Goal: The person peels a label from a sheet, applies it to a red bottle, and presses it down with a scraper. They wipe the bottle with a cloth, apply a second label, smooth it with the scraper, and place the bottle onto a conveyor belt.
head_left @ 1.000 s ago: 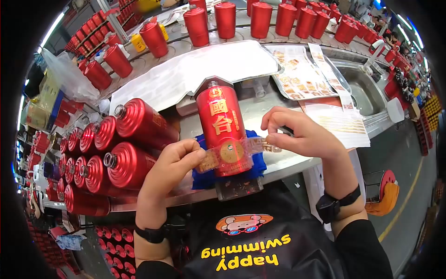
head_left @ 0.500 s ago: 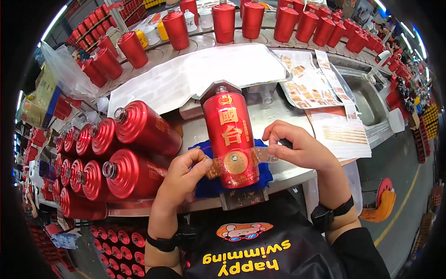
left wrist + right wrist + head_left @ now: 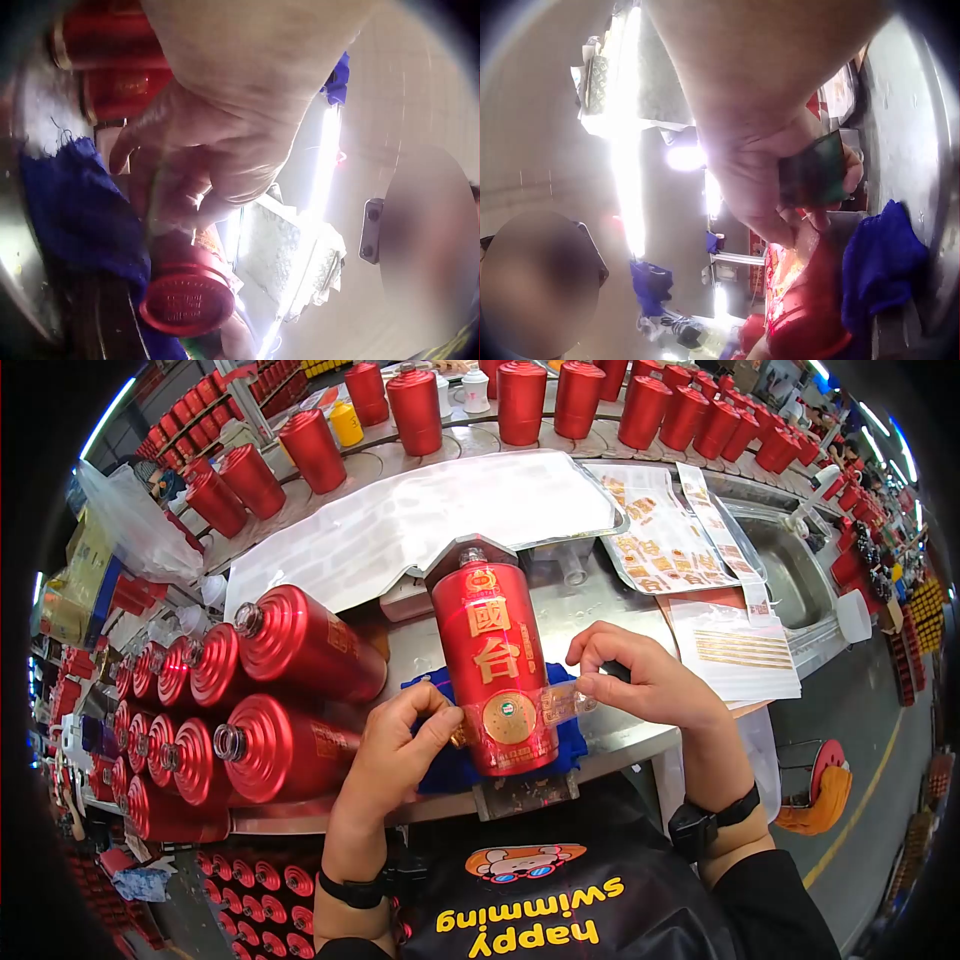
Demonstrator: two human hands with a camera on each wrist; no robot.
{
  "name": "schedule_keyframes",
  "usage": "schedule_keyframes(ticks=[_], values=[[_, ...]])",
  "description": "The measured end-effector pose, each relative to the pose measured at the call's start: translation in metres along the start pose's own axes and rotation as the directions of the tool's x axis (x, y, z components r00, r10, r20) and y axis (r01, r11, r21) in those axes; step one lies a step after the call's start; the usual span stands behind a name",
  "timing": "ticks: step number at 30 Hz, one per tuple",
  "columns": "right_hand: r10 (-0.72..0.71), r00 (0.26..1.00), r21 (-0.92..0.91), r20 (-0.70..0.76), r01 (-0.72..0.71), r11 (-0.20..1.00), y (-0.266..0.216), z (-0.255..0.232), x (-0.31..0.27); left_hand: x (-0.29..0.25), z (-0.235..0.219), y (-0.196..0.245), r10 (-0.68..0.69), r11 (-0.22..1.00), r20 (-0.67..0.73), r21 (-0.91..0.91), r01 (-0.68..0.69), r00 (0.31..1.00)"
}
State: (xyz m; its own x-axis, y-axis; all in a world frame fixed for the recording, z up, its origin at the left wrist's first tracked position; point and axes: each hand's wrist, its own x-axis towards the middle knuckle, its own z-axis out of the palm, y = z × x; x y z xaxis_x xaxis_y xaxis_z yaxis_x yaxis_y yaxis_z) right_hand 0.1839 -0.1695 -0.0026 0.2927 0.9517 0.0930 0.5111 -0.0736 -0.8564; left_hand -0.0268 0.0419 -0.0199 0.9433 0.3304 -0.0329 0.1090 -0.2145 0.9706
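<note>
A red bottle [image 3: 490, 630] with gold characters and a round gold emblem lies tilted, neck away from me, on a stand with a blue cloth [image 3: 572, 743]. Across its lower front stretches a clear gold-printed sticker strip [image 3: 560, 703]. My left hand [image 3: 400, 740] pinches the strip's left end between thumb and forefinger, right beside the bottle. On the other side my right hand [image 3: 645, 675] pinches the right end, held off the bottle. The left wrist view shows the bottle's base [image 3: 187, 304] below my fingers; the right wrist view shows the bottle's red side [image 3: 810, 315].
Several red bottles [image 3: 290, 745] are stacked on their sides at the left. Behind lie a white sheet [image 3: 420, 510] and a tray of gold stickers [image 3: 660, 530]. A conveyor with upright red bottles [image 3: 520, 405] curves across the back. A sink [image 3: 790, 565] stands at the right.
My left hand has come in closer to the bottle, and less of the strip's left part shows. My right hand keeps its pinch. The conveyor's bottles have moved to the right.
</note>
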Motion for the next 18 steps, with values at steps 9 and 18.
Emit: schedule_keyframes(ticks=[9,18], values=[[0.015,1.0,0.038,0.015,-0.016,0.999,0.0018,0.0008,0.0021,0.0008,-0.0019,0.0016,-0.001,0.999,-0.007,0.041,0.001,1.0],[-0.014,1.0,0.026,-0.005,0.014,1.0,0.0063,0.0026,0.0027,0.0006,-0.0021,0.0001,-0.02,1.0,0.007,-0.015,0.02,1.0]])
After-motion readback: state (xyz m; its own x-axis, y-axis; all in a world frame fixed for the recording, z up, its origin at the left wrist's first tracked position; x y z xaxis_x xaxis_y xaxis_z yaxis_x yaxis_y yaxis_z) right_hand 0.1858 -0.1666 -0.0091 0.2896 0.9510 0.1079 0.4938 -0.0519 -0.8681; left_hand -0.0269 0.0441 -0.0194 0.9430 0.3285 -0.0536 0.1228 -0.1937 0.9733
